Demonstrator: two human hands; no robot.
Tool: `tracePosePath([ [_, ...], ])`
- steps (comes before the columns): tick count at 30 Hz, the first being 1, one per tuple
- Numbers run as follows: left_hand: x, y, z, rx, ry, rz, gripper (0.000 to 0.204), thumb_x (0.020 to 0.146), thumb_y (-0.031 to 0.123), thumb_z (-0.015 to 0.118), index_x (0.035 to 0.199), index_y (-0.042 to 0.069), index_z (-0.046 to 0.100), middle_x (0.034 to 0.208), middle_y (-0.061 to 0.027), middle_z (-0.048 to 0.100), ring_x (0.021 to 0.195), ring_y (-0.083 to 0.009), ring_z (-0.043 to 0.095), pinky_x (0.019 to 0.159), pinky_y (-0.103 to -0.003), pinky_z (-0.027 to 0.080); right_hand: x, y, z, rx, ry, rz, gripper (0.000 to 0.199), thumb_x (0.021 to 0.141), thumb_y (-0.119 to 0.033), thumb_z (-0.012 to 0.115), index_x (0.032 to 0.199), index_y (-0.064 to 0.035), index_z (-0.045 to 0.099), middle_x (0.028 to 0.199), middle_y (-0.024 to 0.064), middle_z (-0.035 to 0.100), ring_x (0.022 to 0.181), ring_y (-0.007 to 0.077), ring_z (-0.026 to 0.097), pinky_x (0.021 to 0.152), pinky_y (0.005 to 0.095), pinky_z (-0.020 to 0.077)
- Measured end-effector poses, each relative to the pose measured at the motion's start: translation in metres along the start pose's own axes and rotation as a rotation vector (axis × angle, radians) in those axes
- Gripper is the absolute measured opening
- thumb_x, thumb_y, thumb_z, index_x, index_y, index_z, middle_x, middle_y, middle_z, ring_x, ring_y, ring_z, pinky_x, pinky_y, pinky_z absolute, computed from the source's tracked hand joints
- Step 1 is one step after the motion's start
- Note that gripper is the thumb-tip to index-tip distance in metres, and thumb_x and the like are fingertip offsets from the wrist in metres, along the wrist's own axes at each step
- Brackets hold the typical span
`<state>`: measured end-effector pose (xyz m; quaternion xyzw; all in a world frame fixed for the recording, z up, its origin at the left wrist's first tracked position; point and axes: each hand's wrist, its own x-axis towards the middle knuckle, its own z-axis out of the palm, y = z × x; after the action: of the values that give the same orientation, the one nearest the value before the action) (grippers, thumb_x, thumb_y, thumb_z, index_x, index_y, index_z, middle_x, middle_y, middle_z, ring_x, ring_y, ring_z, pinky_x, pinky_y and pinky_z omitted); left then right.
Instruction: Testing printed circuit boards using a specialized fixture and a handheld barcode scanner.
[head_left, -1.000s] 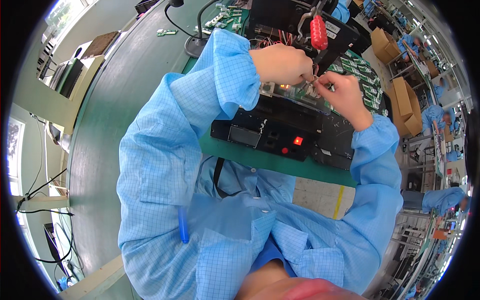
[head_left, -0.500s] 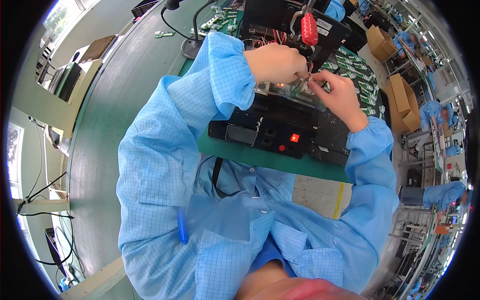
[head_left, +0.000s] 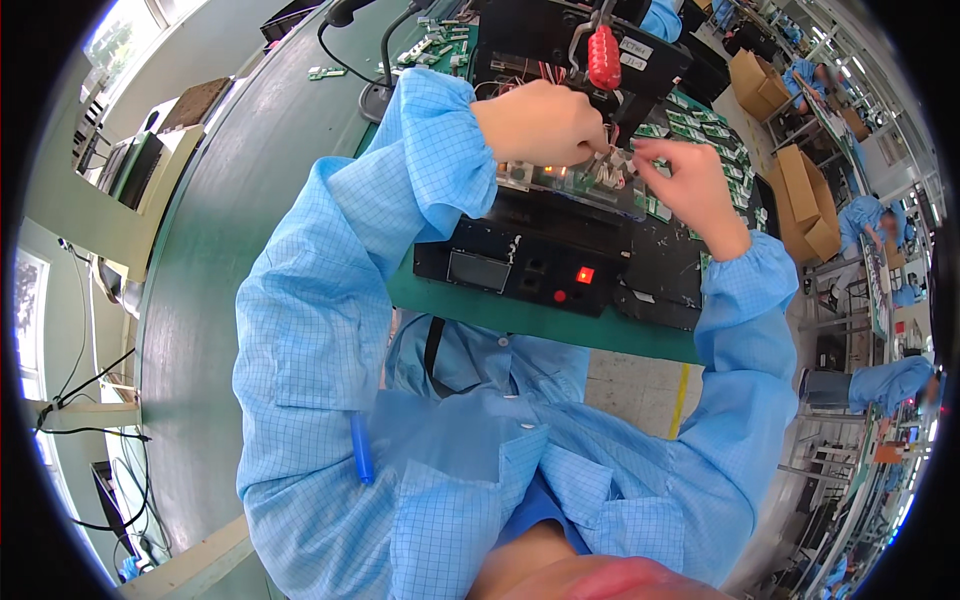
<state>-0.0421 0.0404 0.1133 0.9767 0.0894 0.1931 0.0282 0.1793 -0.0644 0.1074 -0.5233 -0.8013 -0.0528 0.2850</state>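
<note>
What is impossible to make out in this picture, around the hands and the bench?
All in the head view:
- Left hand: its fingertips, and anything in them, are hidden by its knuckles.
- Pale parts between the hands: too small to identify.
- Right hand: whether it pinches anything is too small to tell.
- Boards: some are partly covered by that hand.
- Machine: top cut off by the upper edge.

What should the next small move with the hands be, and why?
Probably ease the right hand toward the left hand, beside the small white parts: the two hands' fingertips stand apart there, and whether either grips a piece is unclear.
</note>
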Motion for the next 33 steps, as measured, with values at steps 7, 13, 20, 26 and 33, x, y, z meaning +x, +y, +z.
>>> tracePosePath([
  [7,0.007,0.007,-0.008,-0.067,-0.202,-0.155,0.030,0.082,0.013,0.059,0.108,0.017,0.074,0.073,-0.0099,0.067,0.067,-0.0292,0.065,0.065,-0.039,0.053,0.013,-0.005,0.013,0.064,-0.190,0.160,0.014,0.079,-0.015,0.074,0.083,-0.0016,0.071,0.076,0.0105,0.072,0.063,0.0213,0.069,0.057,0.0295,0.0505],
  [13,0.010,0.009,-0.011,-0.127,-0.285,-0.239,0.031,0.082,0.015,0.059,0.110,0.014,0.073,0.076,-0.0085,0.069,0.069,-0.0272,0.066,0.067,-0.038,0.054,0.011,-0.005,0.017,0.157,-0.104,0.103,0.013,0.078,-0.013,0.074,0.076,-0.0019,0.068,0.066,0.0121,0.067,0.057,0.0257,0.066,0.053,0.0318,0.0493],
  [20,0.010,0.008,-0.013,-0.092,-0.261,-0.190,0.031,0.082,0.016,0.060,0.110,0.013,0.073,0.076,-0.0084,0.070,0.070,-0.0262,0.067,0.066,-0.037,0.054,0.017,0.001,0.013,0.104,-0.136,0.033,0.011,0.078,-0.013,0.073,0.076,-0.0028,0.068,0.067,0.0118,0.067,0.057,0.0257,0.066,0.053,0.0319,0.0490],
  [26,0.009,0.010,-0.014,-0.115,-0.273,-0.195,0.032,0.082,0.014,0.060,0.111,0.013,0.073,0.075,-0.0067,0.070,0.069,-0.0248,0.067,0.065,-0.037,0.053,0.014,-0.003,0.015,0.071,-0.129,0.018,0.010,0.079,-0.012,0.073,0.077,-0.0029,0.069,0.068,0.0091,0.069,0.060,0.0205,0.067,0.055,0.0295,0.0496],
  [33,0.010,0.010,-0.016,-0.117,-0.295,-0.219,0.031,0.083,0.013,0.059,0.111,0.012,0.073,0.076,-0.0069,0.071,0.069,-0.0243,0.067,0.065,-0.037,0.053,0.016,-0.001,0.015,0.083,-0.163,0.067,0.010,0.081,-0.011,0.072,0.079,-0.0027,0.068,0.069,0.0092,0.069,0.060,0.0207,0.068,0.055,0.0295,0.0498],
])
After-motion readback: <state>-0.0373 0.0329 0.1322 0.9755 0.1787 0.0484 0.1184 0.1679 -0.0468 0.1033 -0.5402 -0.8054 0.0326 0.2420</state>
